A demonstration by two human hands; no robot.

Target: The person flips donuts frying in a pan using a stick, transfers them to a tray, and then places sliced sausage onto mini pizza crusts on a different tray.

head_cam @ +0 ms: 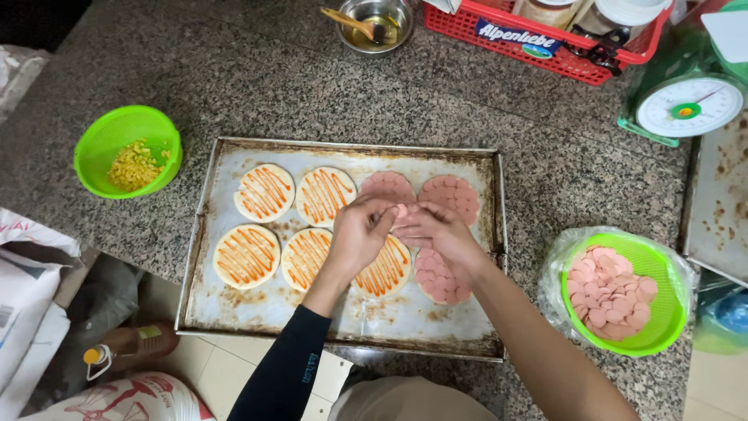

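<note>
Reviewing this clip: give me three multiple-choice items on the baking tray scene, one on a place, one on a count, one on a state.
1. Where is the bowl of corn?
A. left of the tray
B. on the tray
C. beside the scale

2. How many dough rounds carry only sauce stripes?
A. two
B. five
C. eight

3. The left hand and right hand are:
A. apart at the tray's ends
B. together over the tray, fingertips at pink sausage slices
C. in the slice bowl

Key: 1 A, it sits off the tray's left edge; 2 B, three others are slice-covered; 3 B, fingertips meet mid-tray.
</note>
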